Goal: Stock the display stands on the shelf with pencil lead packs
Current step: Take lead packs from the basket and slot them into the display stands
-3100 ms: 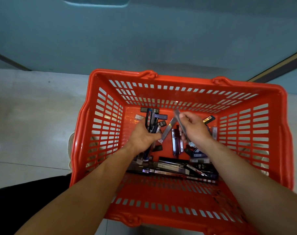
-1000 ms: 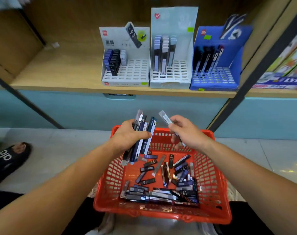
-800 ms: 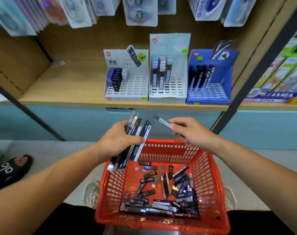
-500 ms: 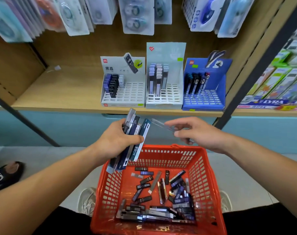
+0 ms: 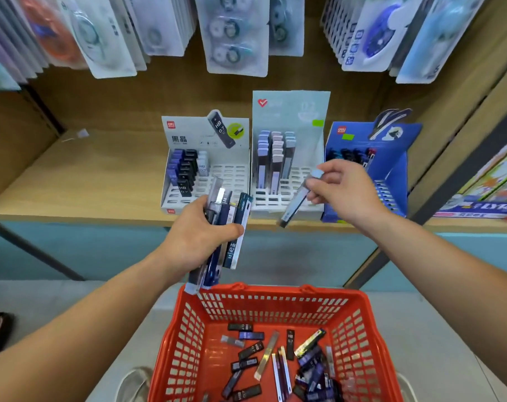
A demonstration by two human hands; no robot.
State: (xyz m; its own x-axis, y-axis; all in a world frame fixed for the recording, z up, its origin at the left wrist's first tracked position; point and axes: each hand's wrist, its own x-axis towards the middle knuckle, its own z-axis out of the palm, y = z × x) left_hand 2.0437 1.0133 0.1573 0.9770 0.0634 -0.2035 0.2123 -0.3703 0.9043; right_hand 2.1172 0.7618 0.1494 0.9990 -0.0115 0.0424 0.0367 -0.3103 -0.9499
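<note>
Right hand [image 5: 343, 195] pinches one slim lead pack [image 5: 297, 198] near its top, before the middle stand [image 5: 287, 158]. Left hand [image 5: 198, 236] grips a spare bundle [image 5: 226, 230]. Packs look light, stiff, slippery.

- Basket [image 5: 186, 338]: orange-red, slotted lattice walls.
- Loose packs [image 5: 275, 355] in it: black, navy, purple and silver, with white lettering on the black ones.
- Bundle of packs [image 5: 243, 210]: navy, black and clear grey.
- Single pack [image 5: 294, 207]: smoky translucent grey, pale blue cap.
- Left stand [image 5: 234, 178]: white slotted grid, pale grey header, red logo, black lettering.
- Middle stand [image 5: 290, 117]: white grid, pale blue-grey header, red heart mark, 1 green sticker.
- Right stand [image 5: 403, 166]: royal blue, 1 green sticker.
- Shelf [image 5: 101, 184]: light wood tone.
- Panel [image 5: 72, 250] beneath: teal.
</note>
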